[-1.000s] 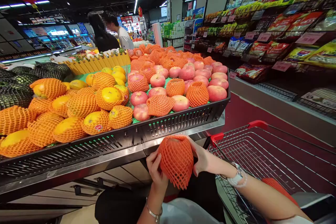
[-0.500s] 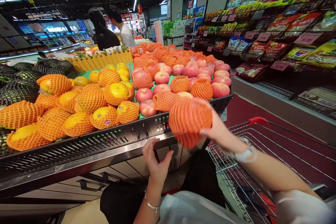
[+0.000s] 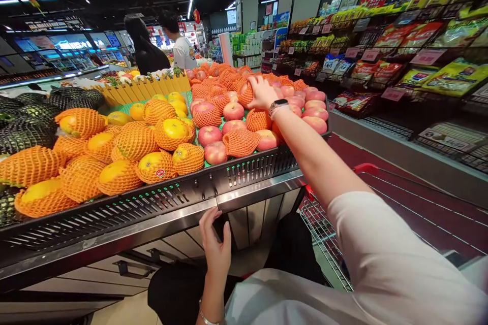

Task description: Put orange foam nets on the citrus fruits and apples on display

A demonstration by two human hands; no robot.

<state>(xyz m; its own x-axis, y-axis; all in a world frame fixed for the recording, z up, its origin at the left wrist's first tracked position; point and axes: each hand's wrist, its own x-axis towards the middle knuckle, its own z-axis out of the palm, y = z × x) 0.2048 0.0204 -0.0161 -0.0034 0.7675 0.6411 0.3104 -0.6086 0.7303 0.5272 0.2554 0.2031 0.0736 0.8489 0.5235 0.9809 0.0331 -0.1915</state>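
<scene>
My right hand reaches over the pile, its fingers curled round an apple in an orange foam net. The hand hides part of that apple. Red apples lie around it, some bare and some netted, in a black slatted crate. Below the crate's front edge, my left hand holds nothing, with its fingers and thumb apart. An apple in an orange net lies at the front of the pile.
Yellow melons in orange nets fill the left side of the display, beside dark netted melons. A wire shopping cart stands at my right. Snack shelves line the right side. Two people stand beyond the display.
My right hand has moved forward and left, from in front of the crate to over the apple pile. The left hand has shifted slightly left and down, staying empty.
</scene>
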